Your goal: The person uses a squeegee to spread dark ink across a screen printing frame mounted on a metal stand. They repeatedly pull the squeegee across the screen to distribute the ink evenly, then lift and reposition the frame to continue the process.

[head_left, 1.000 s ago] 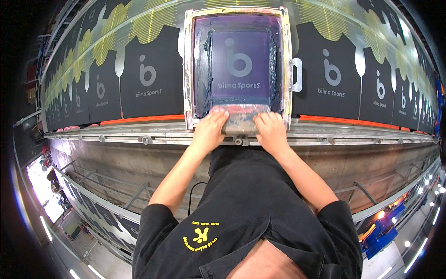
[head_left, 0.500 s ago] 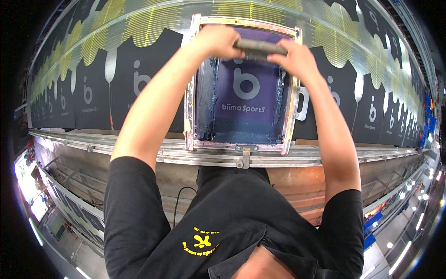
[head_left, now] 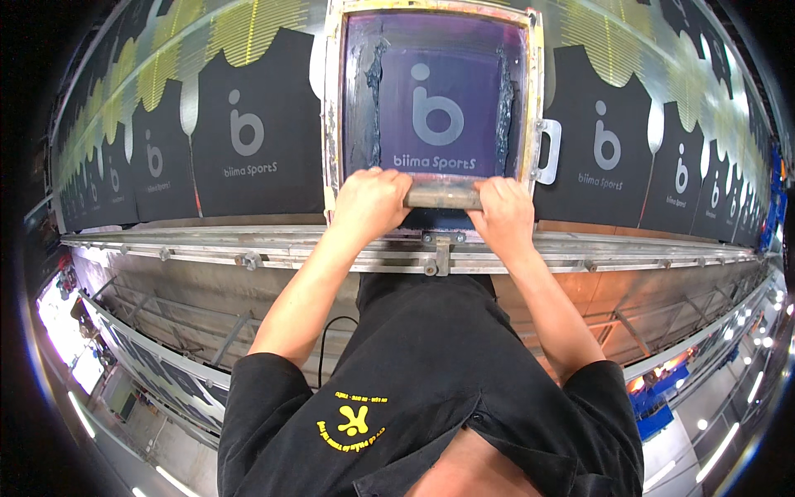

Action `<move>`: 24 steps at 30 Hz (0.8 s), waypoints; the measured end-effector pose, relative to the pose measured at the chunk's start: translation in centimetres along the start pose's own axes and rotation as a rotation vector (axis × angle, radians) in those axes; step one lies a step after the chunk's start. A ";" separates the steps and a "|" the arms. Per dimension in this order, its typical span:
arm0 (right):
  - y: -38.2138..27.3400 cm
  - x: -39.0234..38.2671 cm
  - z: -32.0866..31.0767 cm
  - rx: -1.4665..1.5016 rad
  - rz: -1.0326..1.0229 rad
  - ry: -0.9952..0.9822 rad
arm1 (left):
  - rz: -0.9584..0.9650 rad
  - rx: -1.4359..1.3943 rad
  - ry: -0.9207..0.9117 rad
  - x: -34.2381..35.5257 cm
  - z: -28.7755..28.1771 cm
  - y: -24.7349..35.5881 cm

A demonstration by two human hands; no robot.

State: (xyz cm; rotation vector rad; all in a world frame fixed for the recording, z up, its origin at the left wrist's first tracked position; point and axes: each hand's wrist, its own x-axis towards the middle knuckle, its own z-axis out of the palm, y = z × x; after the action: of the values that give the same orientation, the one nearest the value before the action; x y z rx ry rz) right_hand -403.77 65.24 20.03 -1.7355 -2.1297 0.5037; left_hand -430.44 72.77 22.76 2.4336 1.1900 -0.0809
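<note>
My left hand (head_left: 372, 201) and my right hand (head_left: 504, 213) both grip a squeegee (head_left: 445, 195) with a worn wooden handle, one at each end. The squeegee lies across the near part of a screen printing frame (head_left: 334, 99). Purple mesh (head_left: 476, 74) fills the frame, with a pale round-letter design in its middle. Dark ink (head_left: 504, 103) stands in thick ridges along both sides of the mesh. The squeegee's lower edge is hidden by its handle and my fingers.
Black cut shirt panels with printed designs, such as one at left (head_left: 252, 137) and one at right (head_left: 600, 137), lie along the long table. A white handle (head_left: 547, 151) sticks out from the frame's right side. A metal rail (head_left: 331, 258) runs along the near edge.
Both hands have drawn the squeegee from the far end of the frame to its near end, toward my body. My elbows have bent, and the frame sits slightly higher in view.
</note>
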 end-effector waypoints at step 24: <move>-0.2 -2.3 0.6 0.010 -0.004 0.103 | -0.052 -0.031 -0.012 -0.9 0.4 2.1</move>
State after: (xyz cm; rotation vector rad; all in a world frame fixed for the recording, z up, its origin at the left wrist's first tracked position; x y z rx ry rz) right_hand -403.78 62.94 19.47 -1.7127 -2.0557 0.4135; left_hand -429.37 70.83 23.38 2.3723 1.2406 -0.0915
